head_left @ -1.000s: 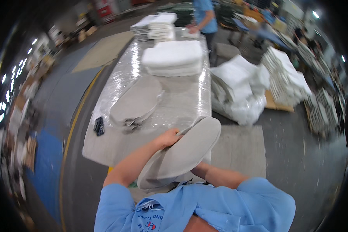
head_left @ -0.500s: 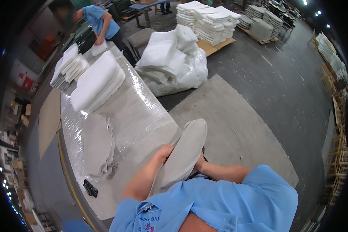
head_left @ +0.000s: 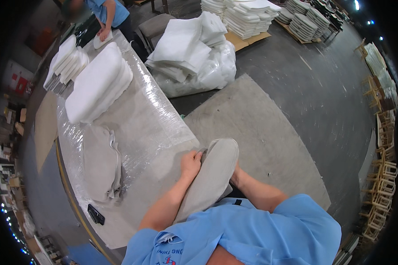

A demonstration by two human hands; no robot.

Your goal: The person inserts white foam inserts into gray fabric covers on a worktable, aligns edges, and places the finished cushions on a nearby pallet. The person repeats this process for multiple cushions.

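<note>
A grey fabric-covered cushion (head_left: 213, 174) is held upright on edge against my body, its rounded end pointing away from me. My left hand (head_left: 191, 164) is closed on the cover's edge at the left side, thumb on top near the rounded end. On the other side my right hand (head_left: 236, 175) grips the cushion low on its right edge. Its fingers are mostly hidden behind the fabric. To the left, flat grey fabric covers (head_left: 101, 163) lie stacked on the plastic-wrapped table (head_left: 154, 132).
A black object (head_left: 96, 214) rests at the table's near left. White padding sheets (head_left: 97, 84) are stacked farther up. Beyond the table stands a plastic bag (head_left: 216, 73) with white padding. A person (head_left: 108, 17) works at the far end. Wooden frames (head_left: 382, 190) line the right.
My left hand has moved forward along the cover's edge toward the rounded end. The cushion has tilted slightly, and the whole view has shifted. At the far end, the person's hands have come together on a white pad.
</note>
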